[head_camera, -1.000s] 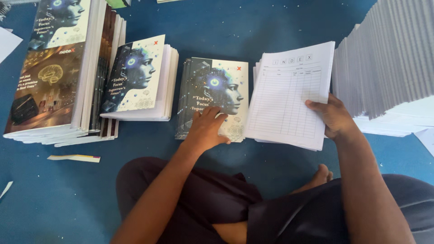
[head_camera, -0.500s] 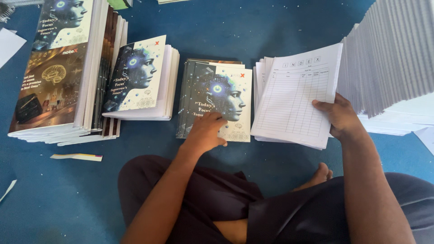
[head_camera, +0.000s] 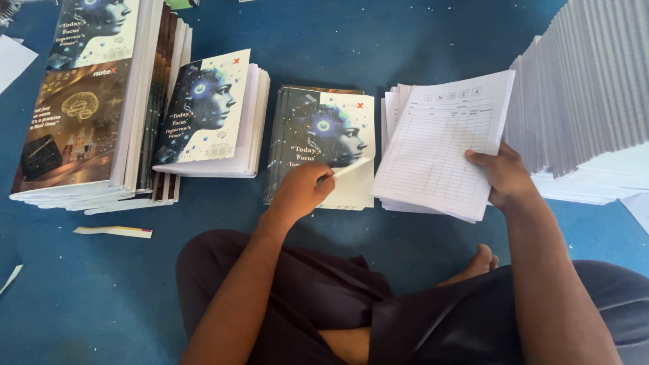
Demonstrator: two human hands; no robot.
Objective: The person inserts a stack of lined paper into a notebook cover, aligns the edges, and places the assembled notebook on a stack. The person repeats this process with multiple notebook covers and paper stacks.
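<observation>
Both our hands grip: left (head_camera: 303, 190) pinches cover (head_camera: 331, 145) corner up, right (head_camera: 503, 177) holds pages (head_camera: 436, 145) tilted ready.

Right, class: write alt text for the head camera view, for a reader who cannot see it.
Seated cross-legged on a blue floor, a person lifts the corner of the top cover sheet with the left hand, while the right hand holds a bundle of ruled pages. Stacks of finished notebooks stand at left, white page stacks at right.

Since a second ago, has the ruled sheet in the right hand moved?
Yes. The ruled sheet has lifted and tilted up at its far right corner, toward the tall grey paper stack.
</observation>
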